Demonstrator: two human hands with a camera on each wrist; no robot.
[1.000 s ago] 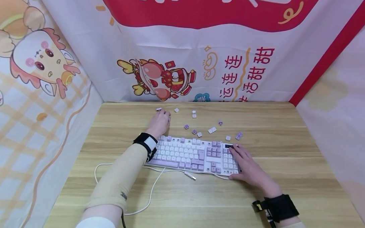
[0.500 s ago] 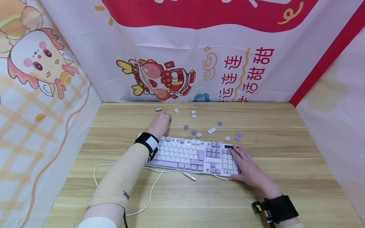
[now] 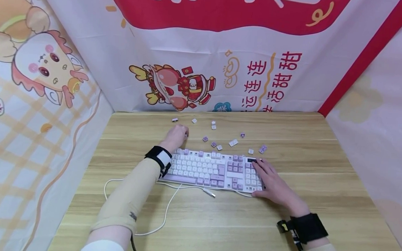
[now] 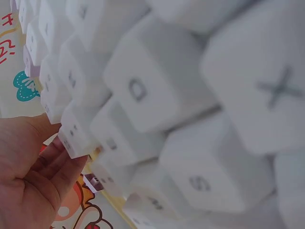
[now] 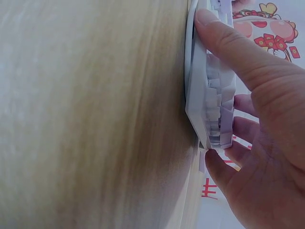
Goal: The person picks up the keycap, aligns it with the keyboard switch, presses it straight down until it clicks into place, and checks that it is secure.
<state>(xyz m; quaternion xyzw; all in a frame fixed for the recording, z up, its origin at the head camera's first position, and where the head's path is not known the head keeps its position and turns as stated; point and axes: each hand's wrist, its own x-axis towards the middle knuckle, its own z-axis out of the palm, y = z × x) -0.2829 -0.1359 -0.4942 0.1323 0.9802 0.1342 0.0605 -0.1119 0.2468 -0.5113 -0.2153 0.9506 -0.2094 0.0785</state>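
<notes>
A white and purple keyboard (image 3: 206, 170) lies in the middle of the wooden table (image 3: 303, 144). My left hand (image 3: 176, 136) sits just past the keyboard's far left corner with its fingers curled under. In the left wrist view the left hand (image 4: 28, 181) is beside the blurred white keys (image 4: 167, 95), which hide its fingertips. My right hand (image 3: 272, 181) lies flat on the number pad at the right end. In the right wrist view its thumb (image 5: 224, 38) runs along the keyboard's (image 5: 209, 100) near edge.
Several loose keycaps lie behind the keyboard, among them a wide white one (image 3: 233, 143), a purple one (image 3: 263, 148) and a small one (image 3: 174, 119). The keyboard's white cable (image 3: 166, 213) loops to the near left and its plug (image 3: 211, 194) lies loose. Printed cloth walls (image 3: 88, 110) close in three sides.
My left hand's fingers have curled in and the hand has drawn back slightly toward the keyboard. The right hand and the keyboard have stayed put.
</notes>
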